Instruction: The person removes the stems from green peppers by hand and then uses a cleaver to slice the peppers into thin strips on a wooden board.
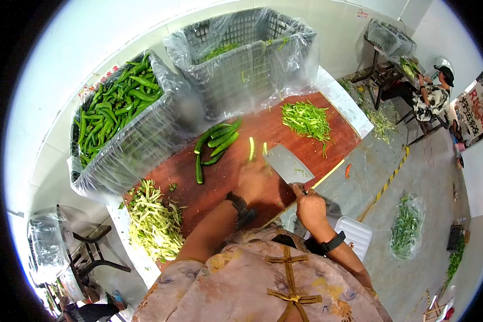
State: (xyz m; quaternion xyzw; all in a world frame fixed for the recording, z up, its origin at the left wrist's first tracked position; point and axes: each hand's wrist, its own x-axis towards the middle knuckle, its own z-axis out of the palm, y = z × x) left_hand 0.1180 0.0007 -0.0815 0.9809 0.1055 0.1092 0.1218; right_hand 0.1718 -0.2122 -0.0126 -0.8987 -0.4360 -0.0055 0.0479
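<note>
My right hand (311, 208) is closed round the handle of a cleaver (288, 164), whose broad blade lies over the red-brown cutting board (231, 196). Just left of the blade, my left hand (254, 180) is over the board, its fingers smeared by motion. Beyond those fingers lie two pale green pieces of pepper, one longer piece (251, 149) and a short one (264, 148). Several whole green peppers (220, 139) rest farther back on the board. Finely cut green shreds (308, 121) form a pile at the far right, and paler shreds (154, 222) are heaped at the near left.
A plastic-lined crate of green peppers (169, 115) stands at the back left, beside another lined crate (252, 67) with some greens. On the floor to the right are a white stool (354, 236) and bagged greens (407, 228). Another person (432, 99) sits at the far right.
</note>
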